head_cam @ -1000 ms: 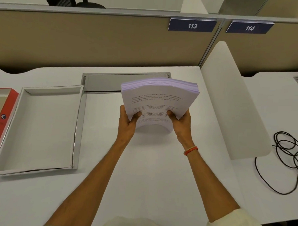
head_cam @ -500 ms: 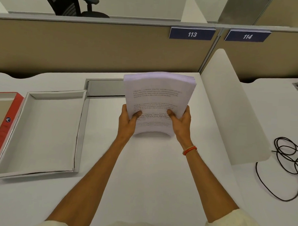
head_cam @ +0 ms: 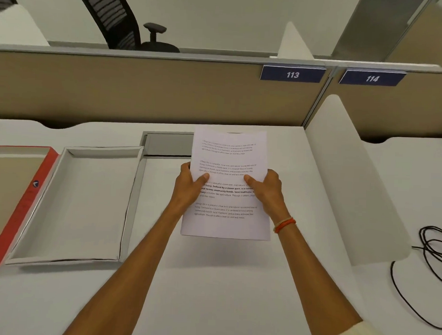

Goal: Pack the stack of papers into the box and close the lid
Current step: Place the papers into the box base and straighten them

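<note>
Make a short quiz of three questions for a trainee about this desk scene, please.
1. True or false: the papers already lie in the box.
2. Which hands hold the papers? A) left only B) right only C) both
3. Fill in: the box is on the ___ side of the papers.

Key: 1 false, they are held above the desk. 2 C, left hand and right hand. 3 left.

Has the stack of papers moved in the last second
Yes. The stack of papers, held in both hands, has tipped upright to face the camera, its top edge now covering more of the grey desk recess.
</note>
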`<state>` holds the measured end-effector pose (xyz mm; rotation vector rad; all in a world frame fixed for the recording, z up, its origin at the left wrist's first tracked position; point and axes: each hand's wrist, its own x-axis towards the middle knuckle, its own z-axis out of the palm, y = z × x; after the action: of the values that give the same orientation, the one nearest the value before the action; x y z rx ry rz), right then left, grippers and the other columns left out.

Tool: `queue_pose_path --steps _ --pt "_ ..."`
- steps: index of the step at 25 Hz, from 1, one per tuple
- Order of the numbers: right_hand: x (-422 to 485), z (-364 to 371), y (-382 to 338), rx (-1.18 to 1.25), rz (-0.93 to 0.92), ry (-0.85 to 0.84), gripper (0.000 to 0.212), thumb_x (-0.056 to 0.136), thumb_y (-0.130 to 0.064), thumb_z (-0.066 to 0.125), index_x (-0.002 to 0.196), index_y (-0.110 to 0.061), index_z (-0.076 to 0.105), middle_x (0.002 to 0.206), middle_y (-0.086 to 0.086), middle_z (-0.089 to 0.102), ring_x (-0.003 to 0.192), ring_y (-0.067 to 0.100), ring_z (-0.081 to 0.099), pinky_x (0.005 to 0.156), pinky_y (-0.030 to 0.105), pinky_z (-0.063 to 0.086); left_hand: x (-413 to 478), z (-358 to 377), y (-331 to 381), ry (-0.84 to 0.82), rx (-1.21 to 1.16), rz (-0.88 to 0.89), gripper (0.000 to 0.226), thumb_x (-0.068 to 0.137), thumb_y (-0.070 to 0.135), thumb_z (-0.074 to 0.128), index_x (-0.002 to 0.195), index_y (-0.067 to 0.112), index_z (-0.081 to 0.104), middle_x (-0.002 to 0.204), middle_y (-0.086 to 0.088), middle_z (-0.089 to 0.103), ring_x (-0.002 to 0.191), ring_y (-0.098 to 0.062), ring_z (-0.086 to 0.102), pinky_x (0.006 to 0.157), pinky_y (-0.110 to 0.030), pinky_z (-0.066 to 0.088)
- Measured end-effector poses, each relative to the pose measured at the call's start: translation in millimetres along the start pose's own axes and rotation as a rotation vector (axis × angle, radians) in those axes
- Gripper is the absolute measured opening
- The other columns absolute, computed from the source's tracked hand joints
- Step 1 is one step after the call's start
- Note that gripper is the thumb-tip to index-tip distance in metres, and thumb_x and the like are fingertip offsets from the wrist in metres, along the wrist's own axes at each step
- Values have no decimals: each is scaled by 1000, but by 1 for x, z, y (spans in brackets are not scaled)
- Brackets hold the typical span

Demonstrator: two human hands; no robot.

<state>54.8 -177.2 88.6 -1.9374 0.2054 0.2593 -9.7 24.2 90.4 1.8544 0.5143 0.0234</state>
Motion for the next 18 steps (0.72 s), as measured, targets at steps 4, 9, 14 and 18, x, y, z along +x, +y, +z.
queue_pose_path --steps 4,9,14,18 --pt "-8 23 -8 -15 20 -68 47 85 -25 72 122 -2 54 123 14 64 107 28 64 81 32 53 -9 -23 -5 45 31 -33 52 94 28 60 136 10 36 135 -12 57 111 -31 65 90 -43 55" --pt "-26 72 -21 11 34 -104 47 85 -24 72 122 -2 53 123 13 63 108 29 64 83 33 54 -16 -71 -24 86 31 -49 53 93 27 61 137 9 37 136 -13 57 113 -32 64 95 -48 55" --pt "-51 137 -33 -4 59 -129 46 85 -26 71 121 -4 53 122 13 64 106 29 64 79 33 54 -17 -135 -50 104 38 -54 53 93 26 61 138 9 38 136 -13 56 113 -31 64 91 -43 54" --pt "-70 194 -48 -4 71 -140 45 85 -26 71 121 -4 53 122 13 64 106 29 64 81 35 55 -14 -191 -75 109 59 -68 52 93 27 62 135 8 39 134 -13 58 109 -30 65 85 -37 54"
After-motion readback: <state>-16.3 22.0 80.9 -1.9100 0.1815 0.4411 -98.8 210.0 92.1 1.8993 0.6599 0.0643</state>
